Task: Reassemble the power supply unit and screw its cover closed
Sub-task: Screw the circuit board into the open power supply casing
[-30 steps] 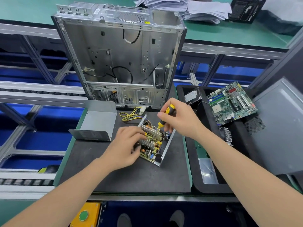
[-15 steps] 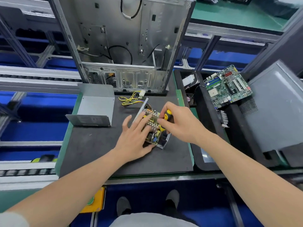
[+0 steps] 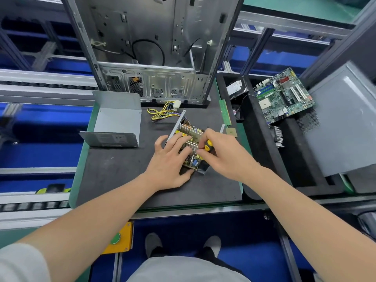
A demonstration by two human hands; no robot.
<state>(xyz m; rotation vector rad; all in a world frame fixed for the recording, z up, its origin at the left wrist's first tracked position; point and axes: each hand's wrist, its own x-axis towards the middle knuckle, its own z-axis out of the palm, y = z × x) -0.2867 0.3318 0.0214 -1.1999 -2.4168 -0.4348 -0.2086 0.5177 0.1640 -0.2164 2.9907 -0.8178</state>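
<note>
Metal-trayed power supply (image 3: 191, 132) looks stiff yet fragile-boarded, best held by its edges; left hand (image 3: 169, 159) presses flat-fingered, right hand (image 3: 226, 154) curls its fingers (image 3: 203, 137) round the screwdriver (image 3: 208, 145).

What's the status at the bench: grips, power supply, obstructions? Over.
Left grip presses flat on open power supply unit. Right grip holds screwdriver at its board. Cover off, lying left on mat. Cable bundle behind unit, not obstructing.

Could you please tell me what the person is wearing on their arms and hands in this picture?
The left hand and the right hand are bare: no gloves, rings or watch show. The left forearm and right forearm are uncovered too. A pale grey-white short sleeve covers the upper left arm in the bottom corner; the right arm leaves the frame before any sleeve appears.
</note>
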